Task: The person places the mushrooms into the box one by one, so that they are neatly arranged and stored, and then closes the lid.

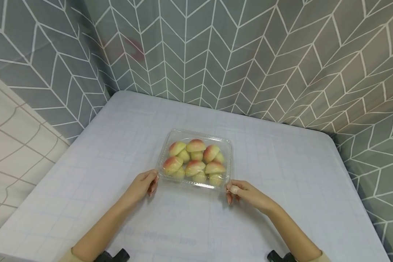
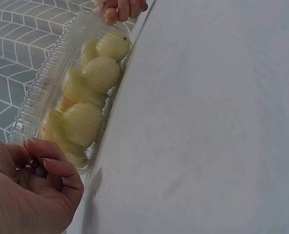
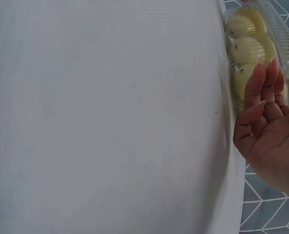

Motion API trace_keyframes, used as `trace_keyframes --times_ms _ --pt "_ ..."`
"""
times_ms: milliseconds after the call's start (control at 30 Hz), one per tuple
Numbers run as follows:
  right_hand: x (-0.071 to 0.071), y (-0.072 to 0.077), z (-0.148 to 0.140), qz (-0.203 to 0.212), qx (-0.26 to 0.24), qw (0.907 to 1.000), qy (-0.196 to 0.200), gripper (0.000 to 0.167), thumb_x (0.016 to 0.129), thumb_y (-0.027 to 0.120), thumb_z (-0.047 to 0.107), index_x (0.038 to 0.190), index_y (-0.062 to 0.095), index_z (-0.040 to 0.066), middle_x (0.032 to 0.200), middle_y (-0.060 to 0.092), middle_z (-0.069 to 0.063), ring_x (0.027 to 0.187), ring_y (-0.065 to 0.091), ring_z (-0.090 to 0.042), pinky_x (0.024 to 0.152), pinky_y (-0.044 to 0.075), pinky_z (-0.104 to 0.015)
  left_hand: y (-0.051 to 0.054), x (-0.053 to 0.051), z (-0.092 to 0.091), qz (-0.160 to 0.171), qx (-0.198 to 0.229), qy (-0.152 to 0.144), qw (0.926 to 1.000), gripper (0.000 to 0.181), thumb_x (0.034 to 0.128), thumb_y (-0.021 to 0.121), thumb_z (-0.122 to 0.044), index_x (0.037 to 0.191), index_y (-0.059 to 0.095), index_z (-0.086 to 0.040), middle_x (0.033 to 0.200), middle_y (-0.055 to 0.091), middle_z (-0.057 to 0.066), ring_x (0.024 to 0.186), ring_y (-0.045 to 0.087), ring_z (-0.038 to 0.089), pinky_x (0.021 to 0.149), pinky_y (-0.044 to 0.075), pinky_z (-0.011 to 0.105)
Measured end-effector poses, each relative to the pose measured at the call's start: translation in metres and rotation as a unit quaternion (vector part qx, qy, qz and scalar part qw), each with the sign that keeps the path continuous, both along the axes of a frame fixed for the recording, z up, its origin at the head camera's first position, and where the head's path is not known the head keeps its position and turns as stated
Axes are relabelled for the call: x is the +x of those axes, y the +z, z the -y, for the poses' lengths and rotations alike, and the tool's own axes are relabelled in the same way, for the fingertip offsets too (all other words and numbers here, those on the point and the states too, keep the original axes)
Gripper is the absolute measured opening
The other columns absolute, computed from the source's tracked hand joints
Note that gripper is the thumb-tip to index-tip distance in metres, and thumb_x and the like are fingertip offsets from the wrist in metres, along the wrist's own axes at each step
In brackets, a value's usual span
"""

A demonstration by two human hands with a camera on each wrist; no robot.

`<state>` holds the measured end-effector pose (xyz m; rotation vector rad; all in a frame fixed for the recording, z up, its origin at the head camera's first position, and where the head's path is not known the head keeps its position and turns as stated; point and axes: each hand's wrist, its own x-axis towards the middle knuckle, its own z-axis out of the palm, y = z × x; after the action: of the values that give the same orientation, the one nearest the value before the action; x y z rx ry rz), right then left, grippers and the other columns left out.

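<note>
A clear plastic clamshell box [image 1: 228, 156] lies closed on the table, with several yellow-green, red-blushed pieces that look like fruit [image 1: 195, 145] inside. In the left wrist view the pieces [image 2: 82, 124] show pale yellow through the ribbed side. My left hand [image 1: 145, 183] pinches the box's near left corner between thumb and fingers. At the near right corner, my right hand [image 1: 245, 193] holds the rim with its thumb on top. The right wrist view shows that hand [image 3: 273, 122] beside the box, its lower fingers loosely bent.
A white cloth with faint grid lines covers the table [image 1: 281, 163]. Grey-green curtains [image 1: 196, 54] with a white chevron pattern hang behind it and at both sides. Pale floor tiles [image 1: 16, 153] show at the left.
</note>
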<state>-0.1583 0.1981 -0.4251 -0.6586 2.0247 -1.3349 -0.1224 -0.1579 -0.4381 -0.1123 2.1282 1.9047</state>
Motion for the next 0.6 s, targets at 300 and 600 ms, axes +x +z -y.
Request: trace_keyframes --times_ms 300,600 --pt "-0.0011 0.0023 0.0016 -0.006 0.004 0.9999 -0.011 0.029 0.103 0.037 0.019 0.093 0.055 -0.002 0.077 0.062 -0.006 0.071 0.049 -0.024 0.063 0.041 -0.029 0.0010 -0.0017 0.0014 -0.006 0.008 -0.011 0.9999 0.034 0.1057 0.030 -0.017 0.077 0.043 -0.005 0.059 0.044 0.002 0.050 0.040 0.010 0.047 0.037 0.020" --pt "-0.0044 -0.0004 0.0029 -0.011 0.005 0.9997 -0.023 0.029 0.104 0.036 0.018 0.095 0.055 -0.002 0.077 0.061 -0.008 0.070 0.049 -0.026 0.062 0.041 -0.030 0.0002 -0.0028 -0.0002 0.011 0.024 0.003 0.9996 0.034 0.1064 0.032 -0.022 0.078 0.043 -0.006 0.060 0.045 0.003 0.051 0.040 0.011 0.048 0.038 0.021"
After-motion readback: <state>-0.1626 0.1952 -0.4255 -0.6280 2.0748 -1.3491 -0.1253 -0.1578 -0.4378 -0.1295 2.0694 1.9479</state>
